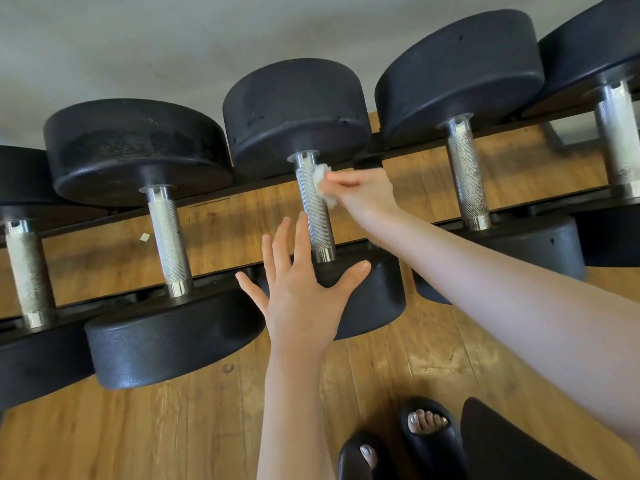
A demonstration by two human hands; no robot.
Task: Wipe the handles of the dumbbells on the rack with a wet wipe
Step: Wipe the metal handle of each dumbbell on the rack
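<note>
Several black dumbbells lie side by side across the two dark rails of a rack (221, 194). The middle dumbbell has a knurled steel handle (315, 216). My right hand (363, 194) pinches a crumpled white wet wipe (322, 183) against the upper right side of that handle. My left hand (304, 289) lies flat with spread, straight fingers on the near black head (374, 299) of the same dumbbell. The handles to the left (169, 240) and right (465, 174) are bare steel.
Wooden floor (173, 427) shows under and in front of the rack. My feet in black slides (426, 427) stand at the bottom right. A small white scrap (144, 237) lies on the floor between the rails. A grey wall (138, 46) runs behind the rack.
</note>
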